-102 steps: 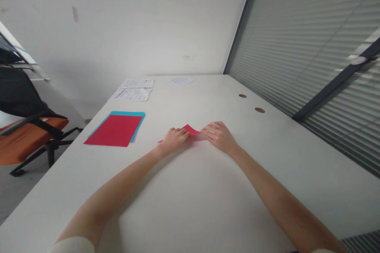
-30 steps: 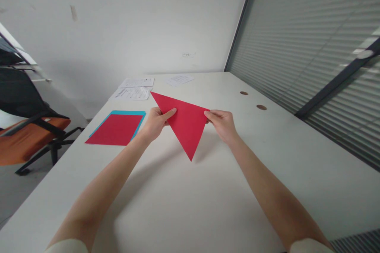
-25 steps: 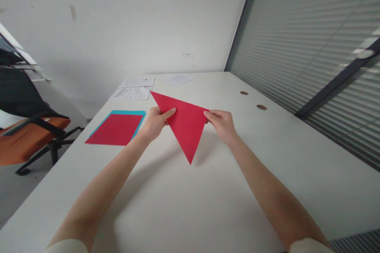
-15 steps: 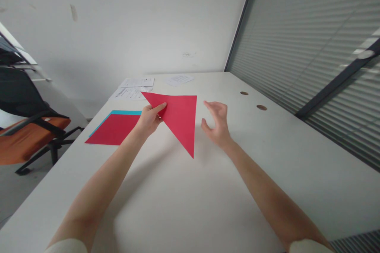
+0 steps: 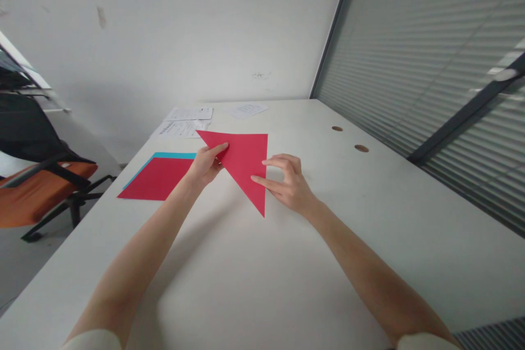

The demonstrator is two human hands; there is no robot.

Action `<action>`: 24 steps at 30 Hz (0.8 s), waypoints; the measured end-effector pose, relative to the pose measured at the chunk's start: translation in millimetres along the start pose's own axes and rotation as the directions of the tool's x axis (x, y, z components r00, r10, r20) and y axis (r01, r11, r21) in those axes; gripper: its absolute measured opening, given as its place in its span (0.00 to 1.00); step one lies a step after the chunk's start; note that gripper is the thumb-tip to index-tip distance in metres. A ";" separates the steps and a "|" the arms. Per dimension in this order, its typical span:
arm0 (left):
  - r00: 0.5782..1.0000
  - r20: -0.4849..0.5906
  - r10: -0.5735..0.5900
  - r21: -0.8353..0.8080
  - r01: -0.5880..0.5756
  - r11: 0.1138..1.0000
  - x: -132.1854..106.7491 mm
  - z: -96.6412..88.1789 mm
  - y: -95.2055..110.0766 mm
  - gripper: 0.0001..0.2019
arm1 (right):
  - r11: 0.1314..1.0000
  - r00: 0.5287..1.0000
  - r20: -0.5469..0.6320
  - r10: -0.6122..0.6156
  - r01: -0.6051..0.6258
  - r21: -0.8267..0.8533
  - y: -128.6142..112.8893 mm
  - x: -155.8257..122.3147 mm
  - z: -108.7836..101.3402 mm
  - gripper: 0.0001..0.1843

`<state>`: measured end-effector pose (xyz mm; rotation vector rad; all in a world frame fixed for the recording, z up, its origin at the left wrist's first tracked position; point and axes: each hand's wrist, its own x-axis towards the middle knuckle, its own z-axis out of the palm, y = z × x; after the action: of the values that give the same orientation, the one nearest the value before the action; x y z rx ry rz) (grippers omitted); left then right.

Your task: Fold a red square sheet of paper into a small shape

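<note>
Head view: red paper triangle [image 5: 244, 158] held up off the tabletop [image 5: 262, 284], over its middle and somewhat toward the left edge, lowest point aimed down at the surface, top side running roughly level. Left hand [image 5: 204, 164] gripping the triangle close to its upper left corner, thumb laid across the front face, remaining fingers hidden behind the paper. Right hand [image 5: 287, 183] loosely open beside the triangle's upright right side, thumb tip resting on the front of the paper near that side, forefinger reaching to the same edge higher up, other fingers curled and apart from it; no closed pinch to be seen, and contact from behind impossible to judge. Flat by the left edge of the tabletop, a stack of coloured sheets [image 5: 158, 178], red on top with blue showing beneath, well apart from both hands. Printed pages [image 5: 184, 123] toward the far left corner. Two round holes [image 5: 361, 148] near the right edge. Past the left edge, an orange chair [image 5: 36, 186].
</note>
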<state>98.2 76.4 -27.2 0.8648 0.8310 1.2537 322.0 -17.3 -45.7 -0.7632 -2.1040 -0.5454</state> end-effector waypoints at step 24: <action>0.954 0.228 0.196 0.241 -0.250 0.938 -13.8 11.0 -15.7 0.19 | 0.893 0.924 0.272 0.270 -0.346 0.287 -15.6 4.3 18.8 0.08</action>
<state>113.1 60.2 -35.7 1.3141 0.7641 1.2412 299.0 -15.7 -54.9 -0.9733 -2.1422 0.0753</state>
